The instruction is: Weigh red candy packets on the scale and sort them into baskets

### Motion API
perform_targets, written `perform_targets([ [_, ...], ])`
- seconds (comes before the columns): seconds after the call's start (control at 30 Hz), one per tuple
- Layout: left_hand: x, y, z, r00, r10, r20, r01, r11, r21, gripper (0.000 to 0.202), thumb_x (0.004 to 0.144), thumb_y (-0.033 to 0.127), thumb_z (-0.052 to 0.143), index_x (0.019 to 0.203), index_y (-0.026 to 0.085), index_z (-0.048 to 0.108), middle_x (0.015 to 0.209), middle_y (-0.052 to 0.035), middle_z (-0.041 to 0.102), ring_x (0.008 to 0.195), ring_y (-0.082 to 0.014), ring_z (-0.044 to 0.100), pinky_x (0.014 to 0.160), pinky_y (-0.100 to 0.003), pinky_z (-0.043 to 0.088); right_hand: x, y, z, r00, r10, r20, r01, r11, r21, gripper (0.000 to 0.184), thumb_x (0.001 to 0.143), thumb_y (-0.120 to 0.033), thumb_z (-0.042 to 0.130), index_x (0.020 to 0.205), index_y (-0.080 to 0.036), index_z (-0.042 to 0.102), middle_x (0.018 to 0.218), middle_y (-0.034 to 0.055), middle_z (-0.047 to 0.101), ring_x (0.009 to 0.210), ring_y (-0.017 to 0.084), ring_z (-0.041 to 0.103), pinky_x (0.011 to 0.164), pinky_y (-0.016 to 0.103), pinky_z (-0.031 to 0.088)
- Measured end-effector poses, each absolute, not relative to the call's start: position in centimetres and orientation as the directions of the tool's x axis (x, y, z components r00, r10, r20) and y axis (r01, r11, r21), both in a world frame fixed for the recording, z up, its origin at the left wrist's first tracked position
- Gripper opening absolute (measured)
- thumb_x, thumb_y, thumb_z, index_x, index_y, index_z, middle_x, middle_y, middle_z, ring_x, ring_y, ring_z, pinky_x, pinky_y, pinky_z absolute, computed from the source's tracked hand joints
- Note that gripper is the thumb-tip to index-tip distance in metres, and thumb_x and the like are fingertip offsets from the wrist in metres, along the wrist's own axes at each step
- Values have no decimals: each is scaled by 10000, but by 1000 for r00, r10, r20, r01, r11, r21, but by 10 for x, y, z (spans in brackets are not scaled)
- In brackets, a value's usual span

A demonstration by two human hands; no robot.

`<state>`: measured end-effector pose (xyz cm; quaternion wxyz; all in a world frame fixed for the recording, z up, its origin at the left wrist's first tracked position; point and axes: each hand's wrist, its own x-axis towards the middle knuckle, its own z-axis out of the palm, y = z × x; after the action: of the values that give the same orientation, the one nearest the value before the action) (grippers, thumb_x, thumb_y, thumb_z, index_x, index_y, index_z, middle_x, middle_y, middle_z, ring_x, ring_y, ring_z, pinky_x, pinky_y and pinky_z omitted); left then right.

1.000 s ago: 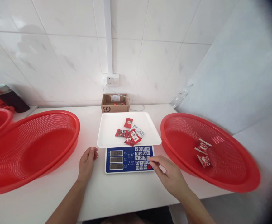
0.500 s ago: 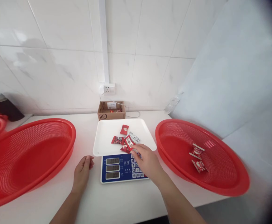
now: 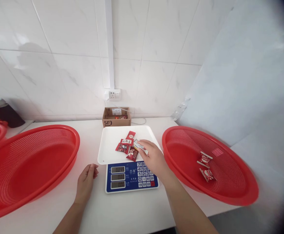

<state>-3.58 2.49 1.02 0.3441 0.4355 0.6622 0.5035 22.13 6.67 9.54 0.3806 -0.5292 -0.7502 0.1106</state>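
Note:
My right hand [image 3: 154,159] is closed in a pinch on a small silver-white packet [image 3: 137,144], low over the white pan [image 3: 110,152] of a digital scale [image 3: 132,182]. Beside the fingers, several small wrapped snacks lie in a loose heap on the pan: a red packet [image 3: 131,134] at the back, a red-and-white packet [image 3: 126,141] across the middle, and dark red packets [image 3: 132,153] nearer the front. On the white table left of the scale rests my left hand [image 3: 85,178], its fingers curled in with nothing visible in them.
A red basket [image 3: 244,195] on the right holds two red-and-white packets [image 3: 204,159]. Another red basket [image 3: 72,143] stands on the left, with a dark bottle [image 3: 8,113] behind it. Behind the scale sits a cardboard box [image 3: 118,122] with packets inside, below a wall socket [image 3: 114,95].
My right hand has let go of the red-and-white packet, which now lies farther left on the heap, and has pinched the silver-white packet. My left hand has stayed put.

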Motion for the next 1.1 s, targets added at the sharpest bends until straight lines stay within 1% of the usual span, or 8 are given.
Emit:
perform_targets([
  [0.07, -36, 25, 9, -379, 925, -11, 238, 109, 965, 391, 771, 562, 428, 790, 202, 580, 674, 4, 552, 668, -166, 526, 641, -279, 445, 231, 65, 88, -103, 872, 478, 738, 389, -552, 299, 859, -294, 460, 1119, -246, 602, 1155, 51, 603, 1071, 208, 529, 897, 373, 451],
  [0.17, -37, 27, 7, -371, 929, -15, 237, 110, 965, 389, 768, 561, 432, 798, 202, 579, 673, 5, 547, 669, -165, 523, 641, -277, 443, 242, 65, 82, -108, 871, 479, 811, 356, -464, 294, 847, -267, 480, 1104, -215, 613, 1140, 71, 610, 1071, 226, 512, 924, 390, 416],
  [0.27, -37, 28, 6, -368, 929, -38, 233, 132, 964, 383, 768, 557, 431, 813, 206, 576, 684, 7, 550, 677, -162, 522, 644, -272, 442, 242, 68, 84, -153, 895, 418, 857, 331, -395, 288, 841, -246, 493, 1100, -210, 616, 1136, 60, 621, 1066, 232, 504, 916, 382, 400],
  [0.47, -37, 26, 10, -380, 924, -45, 245, 148, 958, 364, 772, 543, 426, 825, 214, 571, 689, 12, 553, 691, -159, 523, 652, -265, 440, 231, 73, 92, -167, 937, 307, 901, 272, -338, 329, 828, -331, 530, 1136, -228, 582, 1089, 36, 650, 1022, 235, 528, 857, 349, 385],
  [0.73, -37, 27, 5, -386, 922, -26, 254, 133, 958, 379, 771, 555, 428, 813, 210, 579, 676, 13, 550, 677, -156, 524, 645, -266, 443, 233, 71, 90, -41, 958, 283, 964, 112, -241, 314, 823, -298, 510, 1113, -202, 583, 1000, 74, 662, 916, 237, 555, 775, 317, 381],
  [0.8, -38, 28, 4, -385, 922, -29, 258, 138, 956, 397, 767, 569, 426, 814, 208, 583, 686, 9, 557, 684, -161, 529, 653, -273, 446, 234, 71, 89, -37, 958, 283, 965, 109, -240, 322, 837, -323, 495, 1120, -193, 577, 1003, 86, 656, 914, 237, 556, 771, 319, 386],
  [0.9, -38, 29, 3, -382, 924, -36, 255, 143, 956, 401, 767, 571, 425, 822, 207, 583, 698, 6, 562, 698, -165, 531, 661, -275, 449, 235, 71, 87, -79, 951, 299, 944, 167, -284, 338, 859, -354, 469, 1142, -196, 565, 1038, 89, 650, 971, 228, 548, 816, 327, 389],
  [1.1, -36, 27, 8, -382, 924, -11, 255, 116, 960, 383, 772, 554, 432, 814, 204, 582, 682, 7, 556, 687, -164, 529, 653, -271, 451, 242, 59, 80, -104, 876, 470, 828, 339, -447, 284, 869, -316, 451, 1089, -197, 586, 1060, 84, 640, 1003, 235, 546, 855, 376, 425],
])
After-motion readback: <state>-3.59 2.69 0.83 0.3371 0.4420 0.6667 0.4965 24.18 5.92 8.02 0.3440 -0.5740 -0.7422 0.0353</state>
